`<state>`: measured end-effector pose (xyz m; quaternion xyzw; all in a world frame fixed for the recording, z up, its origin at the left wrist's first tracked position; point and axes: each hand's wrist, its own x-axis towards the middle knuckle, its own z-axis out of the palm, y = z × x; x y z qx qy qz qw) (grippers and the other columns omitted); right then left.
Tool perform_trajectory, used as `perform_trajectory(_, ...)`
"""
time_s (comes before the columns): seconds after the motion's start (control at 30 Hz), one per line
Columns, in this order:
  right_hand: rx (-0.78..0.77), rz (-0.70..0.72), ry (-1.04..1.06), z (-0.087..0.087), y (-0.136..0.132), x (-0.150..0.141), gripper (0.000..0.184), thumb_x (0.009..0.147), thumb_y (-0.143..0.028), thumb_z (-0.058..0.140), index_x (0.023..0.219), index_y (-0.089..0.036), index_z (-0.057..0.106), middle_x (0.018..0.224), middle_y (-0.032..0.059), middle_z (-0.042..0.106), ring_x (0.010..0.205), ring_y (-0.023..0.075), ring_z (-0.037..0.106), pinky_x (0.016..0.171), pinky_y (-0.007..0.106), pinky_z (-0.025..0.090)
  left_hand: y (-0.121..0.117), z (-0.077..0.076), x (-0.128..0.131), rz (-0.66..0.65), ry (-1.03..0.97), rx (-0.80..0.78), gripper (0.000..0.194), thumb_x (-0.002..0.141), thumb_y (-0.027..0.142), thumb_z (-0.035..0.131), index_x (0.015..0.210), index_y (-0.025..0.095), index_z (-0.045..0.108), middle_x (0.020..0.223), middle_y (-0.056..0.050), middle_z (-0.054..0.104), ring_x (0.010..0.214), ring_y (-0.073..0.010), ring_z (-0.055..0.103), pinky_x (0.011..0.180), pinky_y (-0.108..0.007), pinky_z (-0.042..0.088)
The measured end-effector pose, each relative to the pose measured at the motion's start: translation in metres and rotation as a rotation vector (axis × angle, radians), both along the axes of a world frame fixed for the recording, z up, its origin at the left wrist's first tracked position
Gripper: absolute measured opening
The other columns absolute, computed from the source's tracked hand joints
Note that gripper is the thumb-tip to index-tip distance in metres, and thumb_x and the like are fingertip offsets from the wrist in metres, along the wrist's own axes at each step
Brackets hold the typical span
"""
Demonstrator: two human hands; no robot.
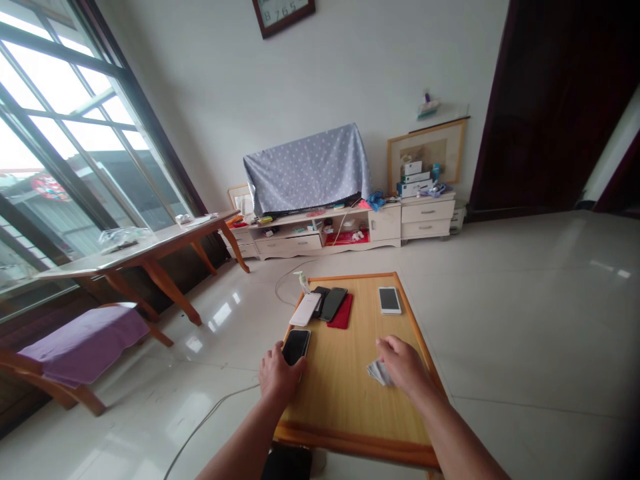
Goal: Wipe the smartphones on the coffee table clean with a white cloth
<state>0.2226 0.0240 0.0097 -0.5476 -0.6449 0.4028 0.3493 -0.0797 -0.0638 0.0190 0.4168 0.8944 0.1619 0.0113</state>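
Observation:
My left hand is closed around the lower part of a dark-screened smartphone at the left edge of the small wooden table. Its thumb lies across the screen and its fingers run along the outer side. On the table's right half, my right hand has its fingers curled in, with a crumpled grey-white cloth sticking out beneath. A white smartphone lies flat at the far right corner. Several phones lie overlapping at the far left, among them a pale pink one and a red one.
A pump bottle stands at the table's far left corner. Beyond is a low white cabinet with a polka-dot cloth above it. On the left are a long table and a chair with a purple cover. A cable trails across the floor.

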Motion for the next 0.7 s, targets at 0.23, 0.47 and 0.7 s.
perform_trajectory(0.23,0.002,-0.027,-0.014,-0.001,0.003,0.002,0.042,0.092,-0.057,0.043,0.068,-0.024,0.051,0.064,-0.0008,0.061,0.056,0.0154,0.053,0.053,0.026,0.028,-0.006,0.006,0.000,-0.020,-0.057,0.193,0.066,0.074,0.058,0.065,0.129,0.024,0.053,0.122,-0.011,0.061,0.119,-0.0316,0.053,0.098,-0.042,0.042)
perform_trajectory(0.47,0.031,-0.042,-0.014,-0.002,0.004,0.002,0.040,0.092,-0.054,0.044,0.068,-0.024,0.052,0.065,0.0002,0.063,0.058,0.0161,0.054,0.054,0.027,0.028,-0.001,0.034,0.029,-0.151,-0.907,0.446,0.061,0.076,0.068,0.062,0.115,0.021,0.062,0.106,-0.008,0.071,0.095,-0.0233,0.067,0.074,-0.031,0.053)
perform_trajectory(0.7,0.074,-0.008,-0.200,0.002,0.002,0.008,0.028,0.093,-0.048,0.048,0.082,-0.025,0.059,0.079,0.0006,0.069,0.068,0.0169,0.060,0.056,0.027,0.029,-0.002,0.052,0.050,-0.204,-1.930,0.469,0.052,0.086,0.060,0.057,0.122,0.022,0.061,0.122,-0.010,0.068,0.092,-0.0173,0.067,0.072,-0.030,0.053)
